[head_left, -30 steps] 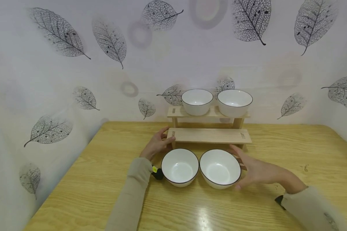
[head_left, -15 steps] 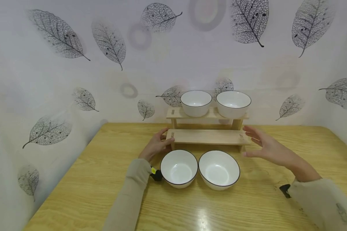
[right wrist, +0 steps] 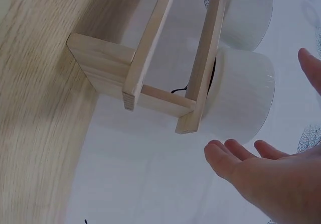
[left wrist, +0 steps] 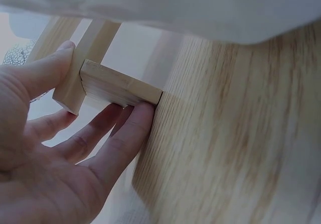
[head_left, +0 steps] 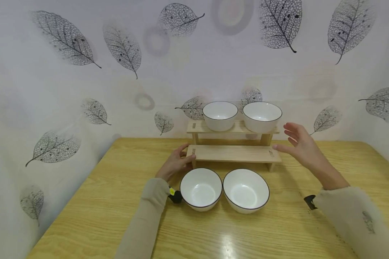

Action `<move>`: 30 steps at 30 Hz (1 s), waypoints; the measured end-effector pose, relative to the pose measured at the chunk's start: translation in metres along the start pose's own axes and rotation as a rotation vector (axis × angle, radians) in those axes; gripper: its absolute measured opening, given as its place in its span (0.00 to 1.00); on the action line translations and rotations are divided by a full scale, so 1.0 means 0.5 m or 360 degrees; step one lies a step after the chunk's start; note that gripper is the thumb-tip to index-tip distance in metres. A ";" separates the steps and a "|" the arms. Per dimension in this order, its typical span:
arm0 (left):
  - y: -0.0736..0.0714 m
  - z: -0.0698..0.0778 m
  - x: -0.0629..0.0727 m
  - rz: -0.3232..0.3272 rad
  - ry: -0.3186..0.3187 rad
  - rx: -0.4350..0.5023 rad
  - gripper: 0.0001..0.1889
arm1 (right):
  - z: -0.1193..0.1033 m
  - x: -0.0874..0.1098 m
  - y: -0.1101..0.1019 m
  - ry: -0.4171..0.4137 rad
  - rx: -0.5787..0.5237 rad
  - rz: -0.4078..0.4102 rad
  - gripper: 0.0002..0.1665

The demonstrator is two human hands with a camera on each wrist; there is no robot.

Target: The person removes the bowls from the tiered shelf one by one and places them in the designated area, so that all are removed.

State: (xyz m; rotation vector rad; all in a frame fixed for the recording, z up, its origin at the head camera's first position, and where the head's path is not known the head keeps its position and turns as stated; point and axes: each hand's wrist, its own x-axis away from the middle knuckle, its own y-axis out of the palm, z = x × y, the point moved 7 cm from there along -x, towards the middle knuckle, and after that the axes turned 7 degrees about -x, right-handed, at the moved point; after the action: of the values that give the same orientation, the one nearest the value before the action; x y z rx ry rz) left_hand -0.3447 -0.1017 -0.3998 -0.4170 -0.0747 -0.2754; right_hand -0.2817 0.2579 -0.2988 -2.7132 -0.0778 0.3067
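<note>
1. Right hand has risen from front bowls, before rack, to rack's right; fingers loosely spread, empty. Nearest bowl now: top right bowl, on rack.
2. Left hand steady, gripping rack's left end.
3. Left wrist view shows fingers against rack's leg, mostly hidden from head view.

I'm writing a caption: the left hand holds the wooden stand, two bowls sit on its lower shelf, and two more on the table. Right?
Not quite: the head view shows those two bowls on the upper shelf. The left hand holds the wooden stand, and two more bowls are on the table.
</note>
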 end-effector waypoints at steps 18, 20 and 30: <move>0.002 0.001 0.002 -0.0007 0.0004 0.0022 0.37 | 0.001 -0.054 0.003 0.0102 -0.0087 0.0130 0.63; 0.002 0.003 0.002 -0.0004 0.0003 0.0020 0.36 | 0.002 -0.061 0.004 0.0102 -0.0111 0.0139 0.64; 0.002 0.003 -0.001 0.0014 -0.0016 0.0036 0.36 | 0.005 -0.098 0.007 0.0127 -0.0195 0.0157 0.64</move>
State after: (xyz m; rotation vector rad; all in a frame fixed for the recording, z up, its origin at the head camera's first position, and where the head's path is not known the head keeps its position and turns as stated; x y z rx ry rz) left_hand -0.3447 -0.1000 -0.3991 -0.3963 -0.0859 -0.2635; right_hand -0.3300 0.2508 -0.2925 -2.8531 0.0623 0.2287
